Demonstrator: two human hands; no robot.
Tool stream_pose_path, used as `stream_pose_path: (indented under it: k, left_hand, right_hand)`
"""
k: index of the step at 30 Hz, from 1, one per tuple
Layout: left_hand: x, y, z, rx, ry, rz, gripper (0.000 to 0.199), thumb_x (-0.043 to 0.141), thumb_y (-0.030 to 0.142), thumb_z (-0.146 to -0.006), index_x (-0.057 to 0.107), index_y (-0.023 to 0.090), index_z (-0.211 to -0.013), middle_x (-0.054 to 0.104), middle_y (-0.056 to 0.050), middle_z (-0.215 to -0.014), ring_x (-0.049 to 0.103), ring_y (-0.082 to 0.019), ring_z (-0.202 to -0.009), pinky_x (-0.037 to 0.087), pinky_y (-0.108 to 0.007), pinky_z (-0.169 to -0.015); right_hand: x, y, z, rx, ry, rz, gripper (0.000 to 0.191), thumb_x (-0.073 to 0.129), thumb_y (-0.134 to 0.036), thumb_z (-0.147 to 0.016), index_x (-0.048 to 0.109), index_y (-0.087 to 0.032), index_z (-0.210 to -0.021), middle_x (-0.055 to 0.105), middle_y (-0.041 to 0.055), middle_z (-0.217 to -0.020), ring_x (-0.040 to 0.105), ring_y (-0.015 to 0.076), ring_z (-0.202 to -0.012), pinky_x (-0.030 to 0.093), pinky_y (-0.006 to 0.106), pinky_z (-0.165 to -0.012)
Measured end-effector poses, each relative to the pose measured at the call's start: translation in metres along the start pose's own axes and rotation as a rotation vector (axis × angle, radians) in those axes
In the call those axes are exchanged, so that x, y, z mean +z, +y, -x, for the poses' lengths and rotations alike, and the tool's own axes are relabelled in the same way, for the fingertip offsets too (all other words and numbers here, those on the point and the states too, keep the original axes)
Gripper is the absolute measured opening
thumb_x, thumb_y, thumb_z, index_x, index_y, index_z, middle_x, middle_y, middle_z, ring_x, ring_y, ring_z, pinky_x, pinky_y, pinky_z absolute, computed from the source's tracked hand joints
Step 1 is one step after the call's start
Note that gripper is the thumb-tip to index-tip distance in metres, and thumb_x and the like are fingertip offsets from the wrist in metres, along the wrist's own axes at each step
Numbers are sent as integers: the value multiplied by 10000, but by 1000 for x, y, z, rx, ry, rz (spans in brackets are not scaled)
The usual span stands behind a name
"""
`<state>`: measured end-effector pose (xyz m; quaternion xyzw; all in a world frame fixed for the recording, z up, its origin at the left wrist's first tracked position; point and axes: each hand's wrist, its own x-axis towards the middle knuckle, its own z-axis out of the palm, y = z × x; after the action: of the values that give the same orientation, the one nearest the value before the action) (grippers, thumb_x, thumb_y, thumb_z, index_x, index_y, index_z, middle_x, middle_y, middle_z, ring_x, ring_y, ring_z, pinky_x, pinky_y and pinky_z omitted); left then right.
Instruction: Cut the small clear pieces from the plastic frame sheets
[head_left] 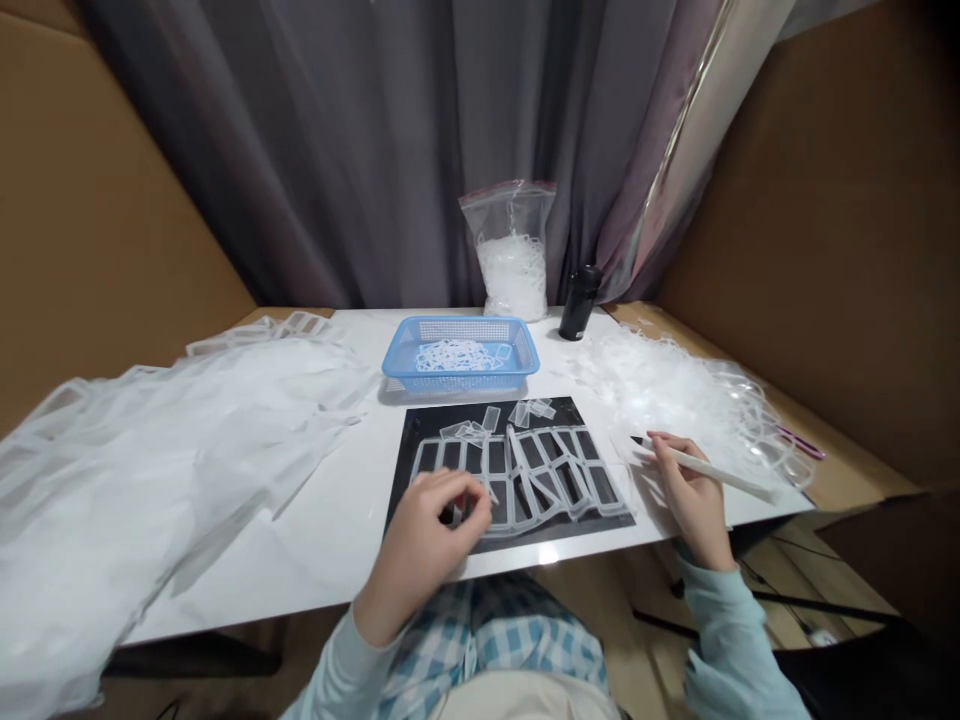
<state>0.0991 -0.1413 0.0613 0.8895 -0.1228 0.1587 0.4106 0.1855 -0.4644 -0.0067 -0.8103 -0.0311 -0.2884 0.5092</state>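
Observation:
My left hand is over the front left of a black mat, thumb and forefinger closed in a pinch. What they hold is hidden; a small red patch shows inside the curl of the fingers. Beside it, a translucent plastic frame sheet with rectangular openings lies on the mat, some of its strips tilted up. Small loose clear rectangles lie along the mat's back edge. My right hand grips a white pen-shaped tool, its dark tip pointing left, off the mat's right side.
Behind the mat stands a blue basket holding small white pieces. A zip bag of white loops and a black bottle stand farther back. Translucent sheets pile at left, white plastic scraps at right. Cardboard walls flank the table.

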Motion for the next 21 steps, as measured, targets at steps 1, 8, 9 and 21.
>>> stream_pose_path:
  k: [1,8,9,21]
  left_hand:
    - [-9,1,-8,-1,2,-9,190,526,247,-867,614,202,-705,645,8,-722,578,-151,-693,420,-287,-709]
    - [-56,6,-74,-20,57,-136,204,551,317,-852,645,195,-719,671,4,-756,605,-165,-736,436,-265,-715]
    - [-60,1,-88,-36,70,-169,200,558,326,-850,661,198,-735,679,2,-773,611,-170,-748,434,-267,-723]
    - [-72,-42,-64,-211,49,-389,369,516,460,-896,666,226,-1139,706,-34,-886,661,-232,-832,467,-293,-716]
  right_hand:
    - [0,0,0,6,-1,-10,312,578,-466,-934,659,-165,-909,666,98,-1059,624,255,-1027,490,427,-914]
    - [0,3,1,12,-26,-10,342,589,-505,-912,685,-178,-886,659,94,-1060,597,282,-1064,412,513,-1004]
    - [-1,4,1,10,-30,-9,344,586,-508,-913,687,-180,-886,658,93,-1059,597,282,-1063,407,517,-1009]
    - [-2,-9,5,2,28,-41,321,571,-489,-922,641,-182,-863,654,97,-1049,605,287,-1041,438,494,-952]
